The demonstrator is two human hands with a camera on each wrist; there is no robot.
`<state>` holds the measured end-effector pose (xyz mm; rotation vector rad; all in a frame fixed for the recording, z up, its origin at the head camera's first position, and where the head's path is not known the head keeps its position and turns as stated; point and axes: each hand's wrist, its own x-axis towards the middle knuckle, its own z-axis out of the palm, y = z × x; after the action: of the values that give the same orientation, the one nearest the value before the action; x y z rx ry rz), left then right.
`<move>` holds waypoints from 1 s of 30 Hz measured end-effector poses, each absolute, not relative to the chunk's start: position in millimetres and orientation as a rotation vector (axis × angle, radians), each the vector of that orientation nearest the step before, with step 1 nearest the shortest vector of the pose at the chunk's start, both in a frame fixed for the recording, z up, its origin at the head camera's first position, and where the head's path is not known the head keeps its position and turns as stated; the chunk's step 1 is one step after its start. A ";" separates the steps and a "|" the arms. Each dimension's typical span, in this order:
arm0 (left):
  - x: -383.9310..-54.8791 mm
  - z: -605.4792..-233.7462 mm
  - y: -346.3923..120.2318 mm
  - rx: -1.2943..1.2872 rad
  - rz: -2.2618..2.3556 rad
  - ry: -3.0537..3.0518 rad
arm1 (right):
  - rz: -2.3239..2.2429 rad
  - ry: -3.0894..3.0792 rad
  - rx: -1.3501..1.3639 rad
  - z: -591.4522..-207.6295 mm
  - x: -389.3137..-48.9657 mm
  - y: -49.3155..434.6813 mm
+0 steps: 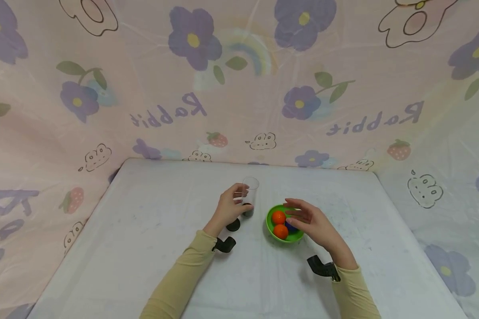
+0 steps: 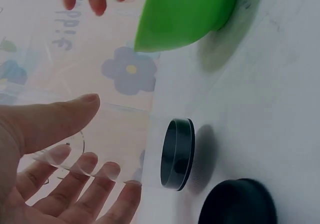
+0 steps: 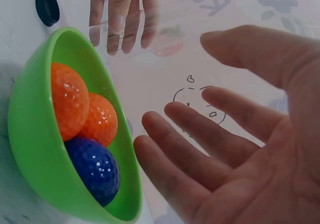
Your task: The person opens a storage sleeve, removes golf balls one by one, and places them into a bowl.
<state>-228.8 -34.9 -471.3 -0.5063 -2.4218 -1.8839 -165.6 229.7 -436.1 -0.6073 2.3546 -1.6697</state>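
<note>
My left hand (image 1: pixel 226 207) holds a clear plastic tube (image 1: pixel 250 185) upright, thumb on one side and fingers round the other. A black cap (image 2: pixel 178 155) is at the tube's lower end, close to the tabletop. Beside it lies a separate round black lid (image 1: pixel 233 225). To the right stands a green bowl (image 1: pixel 286 240) with two orange golf balls (image 1: pixel 278 217) and a dark blue golf ball (image 3: pixel 95 173) in it. Over the bowl's right side hovers my right hand (image 1: pixel 314 222), its fingers apart and slightly bent, with nothing in its grasp.
A white cloth covers the table (image 1: pixel 163 266). Behind and at both sides hangs a pale printed curtain (image 1: pixel 239 110) with flowers and rabbits. Black wrist mounts (image 1: pixel 321 267) stick out from both sleeves, above the tabletop.
</note>
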 end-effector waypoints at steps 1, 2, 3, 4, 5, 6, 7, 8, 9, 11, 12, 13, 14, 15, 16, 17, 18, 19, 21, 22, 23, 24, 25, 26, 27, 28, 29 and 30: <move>-229.0 -472.8 -33.2 -0.506 -1.881 -2.428 | -1.675 2.348 -0.606 -435.6 -165.4 229.5; -228.8 -474.3 -31.8 -0.506 -1.871 -2.435 | -1.678 2.345 -0.602 -435.3 -165.2 229.3; -228.4 -475.4 -30.7 -0.503 -1.865 -2.442 | -1.680 2.340 -0.600 -434.7 -164.7 229.3; -227.9 -476.8 -29.8 -0.503 -1.856 -2.450 | -1.680 2.337 -0.594 -434.1 -164.4 229.1; -227.4 -478.0 -29.1 -0.503 -1.848 -2.461 | -1.676 2.338 -0.595 -433.6 -163.9 229.0; -226.8 -479.1 -28.6 -0.502 -1.841 -2.470 | -1.672 2.339 -0.598 -433.2 -163.6 229.0; -226.4 -480.1 -28.3 -0.506 -1.835 -2.477 | -1.666 2.342 -0.604 -432.8 -163.4 229.1; -226.0 -481.0 -28.2 -0.507 -1.830 -2.483 | -1.663 2.347 -0.604 -432.4 -163.1 229.2; -225.9 -481.8 -28.1 -0.511 -1.830 -2.482 | -1.660 2.353 -0.609 -431.9 -162.9 229.3; -225.8 -482.8 -27.9 -0.512 -1.828 -2.487 | -1.657 2.365 -0.618 -431.4 -162.9 229.5; -225.7 -483.1 -27.8 -0.510 -1.822 -2.490 | -1.657 2.367 -0.621 -431.5 -163.2 230.0; -225.6 -483.2 -27.8 -0.507 -1.814 -2.495 | -1.657 2.367 -0.621 -431.5 -163.5 230.2; -225.4 -483.4 -27.8 -0.502 -1.807 -2.503 | -1.662 2.364 -0.622 -431.6 -163.9 230.5; -225.3 -483.5 -27.6 -0.496 -1.802 -2.511 | -1.664 2.360 -0.620 -431.8 -164.4 230.9; -225.0 -483.4 -27.6 -0.490 -1.796 -2.520 | -1.667 2.356 -0.616 -432.0 -164.9 231.3; -224.8 -483.4 -27.6 -0.485 -1.791 -2.528 | -1.667 2.354 -0.610 -432.3 -165.4 231.7; -224.4 -483.4 -27.7 -0.485 -1.790 -2.531 | -1.665 2.354 -0.604 -432.5 -165.9 232.1; -224.0 -483.5 -27.9 -0.485 -1.790 -2.535 | -1.665 2.353 -0.599 -432.3 -166.3 232.1; -223.3 -483.4 -29.0 -0.492 -1.791 -2.541 | -1.663 2.354 -0.595 -432.1 -167.4 232.5; -222.8 -483.2 -30.2 -0.502 -1.787 -2.548 | -1.666 2.351 -0.598 -431.8 -167.9 232.6; -222.1 -483.0 -31.9 -0.516 -1.783 -2.554 | -1.668 2.349 -0.599 -431.6 -168.5 232.9; -221.4 -482.9 -34.1 -0.531 -1.774 -2.565 | -1.673 2.345 -0.605 -431.3 -169.0 233.1; -220.8 -482.9 -36.8 -0.544 -1.766 -2.579 | -1.679 2.340 -0.609 -430.9 -169.6 233.3; -219.9 -482.5 -40.0 -0.557 -1.756 -2.595 | -1.684 2.334 -0.613 -430.6 -170.2 233.6; -218.8 -481.6 -43.6 -0.570 -1.749 -2.612 | -1.690 2.328 -0.613 -430.2 -170.8 234.1; -218.0 -481.1 -47.6 -0.584 -1.740 -2.628 | -1.694 2.323 -0.614 -429.9 -171.4 234.6; -216.9 -480.0 -52.4 -0.595 -1.728 -2.641 | -1.696 2.320 -0.614 -429.8 -172.2 235.3; -215.9 -478.5 -57.2 -0.601 -1.719 -2.653 | -1.695 2.319 -0.613 -429.5 -172.8 235.9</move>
<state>-215.9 -57.2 -478.5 -0.6009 -2.6533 -1.7188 -172.8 235.9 -429.5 -0.6133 2.3185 -1.6953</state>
